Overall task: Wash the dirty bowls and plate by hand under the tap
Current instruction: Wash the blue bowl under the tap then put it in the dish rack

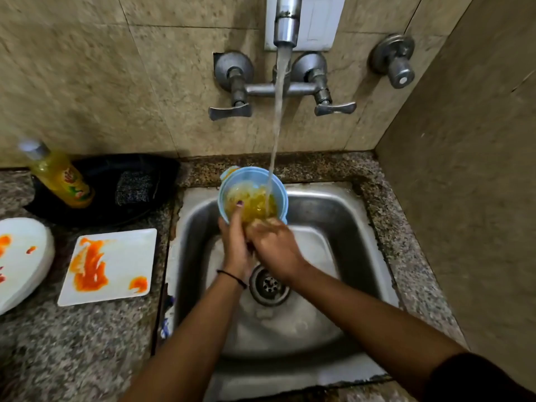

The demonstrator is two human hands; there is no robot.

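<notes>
A light blue bowl (232, 181) with yellow residue inside is held over the steel sink (333, 216), tilted toward me under the running stream from the tap (287, 21). My left hand (236, 242) grips the bowl's near rim, thumb inside it. My right hand (275, 245) reaches into the bowl from the near side, its fingers in the yellow water; how they lie is hidden. A white square plate (116, 271) smeared with orange sauce lies on the counter left of the sink. A white round bowl (26, 265) with orange stains sits at the far left edge.
A yellow dish-soap bottle (58, 177) and a dark scrubber (135, 187) sit in a black tray (162, 169) at the back left. Two lever handles (230, 110) (335, 107) flank the stream. A wall valve (398, 68) is at the right. The drain (269, 284) lies below my hands.
</notes>
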